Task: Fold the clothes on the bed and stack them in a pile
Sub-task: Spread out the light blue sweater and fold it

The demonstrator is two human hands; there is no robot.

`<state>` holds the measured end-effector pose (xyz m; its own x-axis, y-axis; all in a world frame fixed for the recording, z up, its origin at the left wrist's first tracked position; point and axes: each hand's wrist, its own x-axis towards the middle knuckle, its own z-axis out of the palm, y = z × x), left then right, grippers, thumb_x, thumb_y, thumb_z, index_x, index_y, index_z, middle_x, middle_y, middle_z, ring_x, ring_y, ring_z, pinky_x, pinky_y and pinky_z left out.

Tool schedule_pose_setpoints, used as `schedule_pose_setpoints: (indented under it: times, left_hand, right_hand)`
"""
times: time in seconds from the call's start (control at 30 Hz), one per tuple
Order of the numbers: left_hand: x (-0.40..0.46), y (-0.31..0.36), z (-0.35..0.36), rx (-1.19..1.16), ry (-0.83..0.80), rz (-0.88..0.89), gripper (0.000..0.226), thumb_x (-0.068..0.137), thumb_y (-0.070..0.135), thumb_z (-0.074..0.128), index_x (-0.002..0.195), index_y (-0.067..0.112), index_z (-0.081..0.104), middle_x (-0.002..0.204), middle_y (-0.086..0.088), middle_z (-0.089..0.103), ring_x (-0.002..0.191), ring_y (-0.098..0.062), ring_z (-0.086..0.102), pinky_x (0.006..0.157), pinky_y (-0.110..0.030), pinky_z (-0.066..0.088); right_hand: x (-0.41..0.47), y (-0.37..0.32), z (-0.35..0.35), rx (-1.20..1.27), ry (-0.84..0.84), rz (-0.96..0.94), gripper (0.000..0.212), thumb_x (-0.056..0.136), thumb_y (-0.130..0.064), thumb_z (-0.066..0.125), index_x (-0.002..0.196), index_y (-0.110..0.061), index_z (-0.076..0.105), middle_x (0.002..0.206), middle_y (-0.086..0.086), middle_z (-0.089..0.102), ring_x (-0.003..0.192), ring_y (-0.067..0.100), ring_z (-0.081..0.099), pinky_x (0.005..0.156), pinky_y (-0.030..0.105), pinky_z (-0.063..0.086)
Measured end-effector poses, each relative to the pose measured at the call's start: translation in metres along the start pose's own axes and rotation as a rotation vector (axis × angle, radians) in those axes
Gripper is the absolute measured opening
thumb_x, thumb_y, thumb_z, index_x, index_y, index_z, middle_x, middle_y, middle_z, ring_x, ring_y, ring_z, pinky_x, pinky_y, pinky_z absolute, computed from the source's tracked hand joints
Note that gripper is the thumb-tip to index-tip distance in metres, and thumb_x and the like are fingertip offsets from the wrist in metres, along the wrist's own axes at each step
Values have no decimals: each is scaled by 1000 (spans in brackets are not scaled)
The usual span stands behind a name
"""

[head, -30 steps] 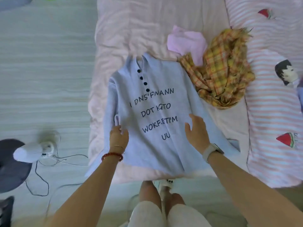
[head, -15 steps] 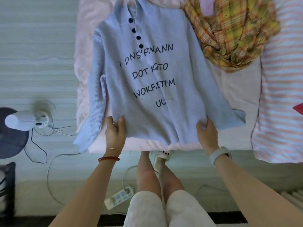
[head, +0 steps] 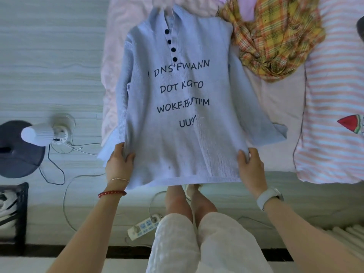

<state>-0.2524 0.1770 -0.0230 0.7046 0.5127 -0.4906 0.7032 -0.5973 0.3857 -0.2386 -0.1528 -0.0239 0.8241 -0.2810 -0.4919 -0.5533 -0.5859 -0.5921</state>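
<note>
A pale blue knitted sweater [head: 183,107] with a buttoned collar, four dark buttons and dark printed lettering lies front-up across the pink-sheeted bed [head: 275,103], its collar toward 12 o'clock and its hem hanging just over the bed's near edge at 6 o'clock. The left hand [head: 118,166] grips the hem's corner at 7 o'clock, thumb on top of the knit and the other fingers curled beneath, where they are hidden. The right hand [head: 251,166] grips the opposite corner at 5 o'clock in the same way, thumb lying over the fabric, fingers tucked under. The sweater's left sleeve lies along its side toward 9 o'clock; the right sleeve spreads out toward 3 o'clock.

At 1 o'clock, touching the sweater's shoulder, sits a crumpled yellow-and-orange plaid shirt [head: 275,38], with a pale lilac garment [head: 246,8] partly under it. A pink-and-white striped quilt with a watermelon print [head: 334,95] covers the bed at 3 o'clock.

On the light wooden floor at 9 o'clock stands a white fan on a dark round base [head: 37,133], cables trailing from it. A white power strip [head: 144,226] lies at 6 o'clock beside the person's legs.
</note>
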Motion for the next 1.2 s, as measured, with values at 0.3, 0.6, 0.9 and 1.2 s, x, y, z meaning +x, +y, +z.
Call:
schedule_pose_setpoints:
  times: [0.3,0.6,0.9,1.2]
  left_hand:
    - [-3,37,27,403,-55,73,61,89,27,54,144,18,29,149,-11,24,136,-32,21,109,-48,19]
    - [22,143,101,643,-253,738,64,93,46,39,148,35,7,157,0,-7,144,-30,-8,113,-55,10]
    - [53,164,120,698,-557,596,64,92,44,45,146,37,13,156,6,-9,142,-28,-17,111,-58,18]
    - [56,293,92,345,-428,794,56,93,28,50,144,20,28,154,-8,15,143,-28,7,113,-43,20]
  right_hand:
    - [12,14,15,-286,-207,130,47,95,-15,45,139,-4,34,135,22,40,123,36,42,99,41,37]
    - [95,3,-28,-349,161,7,56,94,-21,49,142,-2,27,147,17,30,135,33,26,104,50,30]
    - [127,18,-66,-350,29,95,25,98,-25,39,106,-6,53,90,22,62,84,40,55,66,36,38]
    - [125,-47,-195,-253,569,-240,24,95,-12,49,113,-5,62,88,23,68,77,41,62,61,35,41]
